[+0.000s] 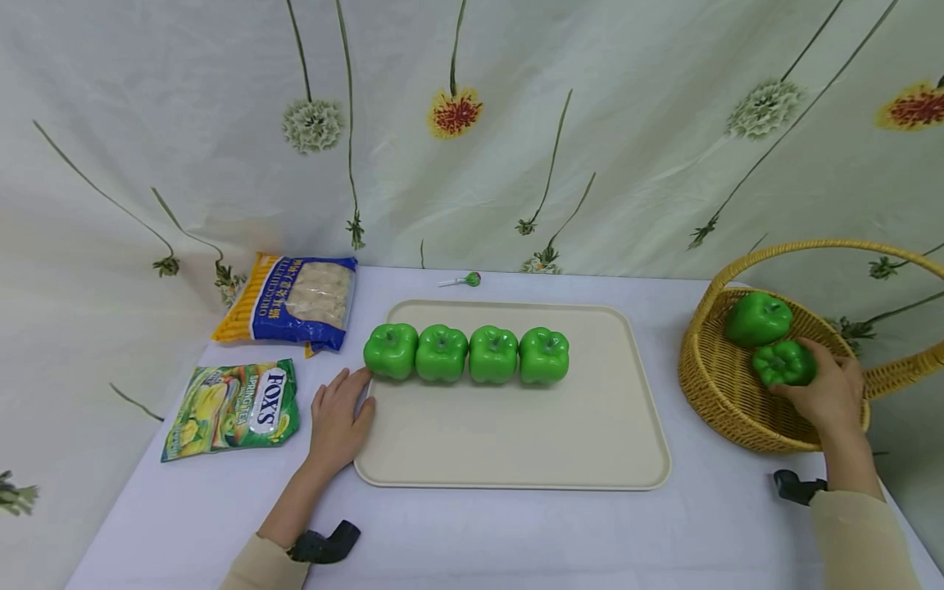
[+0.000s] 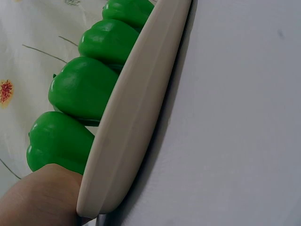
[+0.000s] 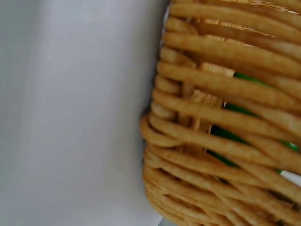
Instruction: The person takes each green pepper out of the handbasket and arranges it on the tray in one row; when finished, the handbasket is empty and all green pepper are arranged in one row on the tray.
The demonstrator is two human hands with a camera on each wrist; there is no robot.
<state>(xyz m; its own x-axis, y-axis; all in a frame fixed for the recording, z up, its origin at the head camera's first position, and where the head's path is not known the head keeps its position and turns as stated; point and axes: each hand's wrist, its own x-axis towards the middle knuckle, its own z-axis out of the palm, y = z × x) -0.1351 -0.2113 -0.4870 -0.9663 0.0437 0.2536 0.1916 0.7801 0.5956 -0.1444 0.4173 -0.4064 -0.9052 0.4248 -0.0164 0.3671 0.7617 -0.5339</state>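
Several green bell peppers (image 1: 493, 355) stand in a row along the upper left of a cream tray (image 1: 516, 442). My left hand (image 1: 341, 418) lies at the tray's left edge, fingers extended, fingertips beside the leftmost bell pepper (image 1: 390, 351). In the left wrist view, part of that hand (image 2: 42, 195) shows below the nearest bell pepper (image 2: 61, 141). Inside the wicker basket (image 1: 711, 393) at the right, my right hand (image 1: 832, 385) grips a green bell pepper (image 1: 783, 363). Another bell pepper (image 1: 758, 319) lies behind it. The right wrist view shows the basket's woven wall (image 3: 211, 117), the hand hidden.
At the left lie a blue and yellow pasta bag (image 1: 302, 299) and a green candy bag (image 1: 232, 408). A lollipop (image 1: 472, 279) lies behind the tray. The basket's tall handle (image 1: 819, 244) arches over it. A patterned cloth (image 1: 442, 180) hangs behind the table.
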